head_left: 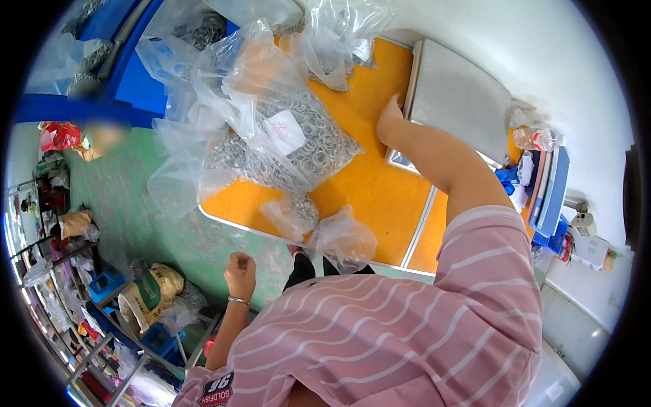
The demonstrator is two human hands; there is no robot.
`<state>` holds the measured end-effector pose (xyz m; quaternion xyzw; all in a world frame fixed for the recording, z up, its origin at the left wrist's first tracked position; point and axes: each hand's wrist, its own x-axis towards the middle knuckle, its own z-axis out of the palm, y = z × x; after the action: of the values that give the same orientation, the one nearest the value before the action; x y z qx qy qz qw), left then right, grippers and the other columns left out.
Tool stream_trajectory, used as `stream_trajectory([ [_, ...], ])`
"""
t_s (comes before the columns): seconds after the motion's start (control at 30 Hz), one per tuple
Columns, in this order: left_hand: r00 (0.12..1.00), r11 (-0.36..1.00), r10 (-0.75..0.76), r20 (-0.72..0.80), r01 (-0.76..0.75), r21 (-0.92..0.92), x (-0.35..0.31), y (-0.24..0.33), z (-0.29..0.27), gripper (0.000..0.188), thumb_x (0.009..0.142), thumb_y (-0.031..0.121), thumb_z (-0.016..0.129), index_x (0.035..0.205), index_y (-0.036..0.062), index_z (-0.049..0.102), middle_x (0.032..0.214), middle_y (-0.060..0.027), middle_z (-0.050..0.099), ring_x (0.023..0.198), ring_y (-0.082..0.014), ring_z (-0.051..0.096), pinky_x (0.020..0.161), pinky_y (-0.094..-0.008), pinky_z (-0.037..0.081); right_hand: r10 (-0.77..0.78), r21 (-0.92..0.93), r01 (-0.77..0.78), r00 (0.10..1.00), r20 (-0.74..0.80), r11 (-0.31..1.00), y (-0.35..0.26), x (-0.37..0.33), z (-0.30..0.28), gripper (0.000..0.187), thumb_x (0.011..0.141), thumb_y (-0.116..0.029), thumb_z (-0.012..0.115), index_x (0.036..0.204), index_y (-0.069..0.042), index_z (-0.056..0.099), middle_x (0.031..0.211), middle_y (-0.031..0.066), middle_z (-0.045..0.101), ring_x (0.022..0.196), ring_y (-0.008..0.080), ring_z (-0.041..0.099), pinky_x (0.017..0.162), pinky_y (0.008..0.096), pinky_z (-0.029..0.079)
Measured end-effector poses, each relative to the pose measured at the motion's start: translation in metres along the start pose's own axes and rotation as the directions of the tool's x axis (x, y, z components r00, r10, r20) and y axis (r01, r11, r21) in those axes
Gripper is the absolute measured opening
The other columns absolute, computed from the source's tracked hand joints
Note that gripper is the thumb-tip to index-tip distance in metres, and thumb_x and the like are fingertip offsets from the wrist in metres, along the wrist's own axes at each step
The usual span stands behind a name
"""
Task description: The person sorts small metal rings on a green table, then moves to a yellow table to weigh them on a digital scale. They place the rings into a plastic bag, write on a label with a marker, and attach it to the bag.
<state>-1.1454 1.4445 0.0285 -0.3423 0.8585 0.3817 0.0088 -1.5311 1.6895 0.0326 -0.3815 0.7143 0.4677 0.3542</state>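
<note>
My right arm reaches across the orange table. My right hand is at the left edge of a grey, flat-topped box that looks like a bench scale. Its fingers look stretched along that edge, partly hidden. My left hand, with a bracelet at the wrist, hangs over the floor with its fingers curled closed; nothing shows in it. Left of the scale lies a large clear plastic bag of metal rings with a white label. Two smaller clear bags, one holding small metal parts and one crumpled, lie at the near edge.
More clear bags of metal parts stand at the table's far end. A blue metal frame is at far left. Metal racks, a printed sack and a blue stool stand lower left. Folders and a plastic bottle are at right.
</note>
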Motion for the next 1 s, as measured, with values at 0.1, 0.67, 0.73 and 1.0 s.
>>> stream_trajectory([
  [0.1, 1.0, 0.999, 0.026, 0.014, -0.025, -0.024, 0.003, 0.001, 0.003, 0.008, 0.074, 0.004, 0.061, 0.079, 0.0026, 0.054, 0.064, -0.0073, 0.057, 0.055, -0.0166, 0.055, 0.053, -0.0277, 0.045, 0.049, -0.143, -0.046, 0.999, 0.022, 0.989, -0.01, 0.01, 0.012, 0.036, 0.082, -0.033, 0.055, 0.111, -0.014, 0.062, 0.113, 0.0118, 0.059, 0.11, 0.0352, 0.05, 0.1, 0.059, 0.014],
  [0.67, 0.949, 0.863, -0.286, 0.133, 0.316, -0.393, 0.078, -0.055, 0.09, 0.049, 0.079, 0.018, 0.065, 0.114, -0.0086, 0.043, 0.108, -0.0175, 0.053, 0.099, -0.0241, 0.051, 0.086, -0.0332, 0.041, 0.057, -0.017, -0.058, 0.996, -0.068, 0.998, -0.032, -0.021, 0.015, 0.041, 0.085, -0.045, 0.047, 0.111, -0.018, 0.062, 0.106, 0.0011, 0.061, 0.106, 0.0261, 0.051, 0.103, 0.0549, 0.014],
  [0.73, 0.95, 0.834, -0.25, 0.188, 0.31, -0.457, 0.078, -0.068, 0.109, 0.044, 0.079, 0.018, 0.064, 0.113, -0.005, 0.047, 0.108, -0.0161, 0.054, 0.099, -0.0231, 0.051, 0.086, -0.0334, 0.04, 0.085, -0.144, -0.097, 0.992, -0.091, 0.985, -0.023, -0.004, 0.019, 0.04, 0.085, -0.045, 0.046, 0.109, -0.019, 0.063, 0.102, -0.0028, 0.062, 0.105, 0.0224, 0.051, 0.104, 0.0525, 0.012],
  [1.0, 0.943, 0.976, -0.182, 0.28, 0.207, -0.062, 0.089, -0.06, 0.095, 0.045, 0.079, 0.033, 0.059, 0.108, -0.0012, 0.054, 0.105, -0.0239, 0.051, 0.105, -0.0356, 0.045, 0.092, -0.0394, 0.032, 0.088, -0.195, -0.114, 0.987, -0.134, 0.974, 0.015, 0.013, 0.025, 0.026, 0.081, -0.027, 0.05, 0.099, -0.02, 0.068, 0.103, -0.0039, 0.063, 0.111, 0.0189, 0.045, 0.106, 0.0474, 0.008],
])
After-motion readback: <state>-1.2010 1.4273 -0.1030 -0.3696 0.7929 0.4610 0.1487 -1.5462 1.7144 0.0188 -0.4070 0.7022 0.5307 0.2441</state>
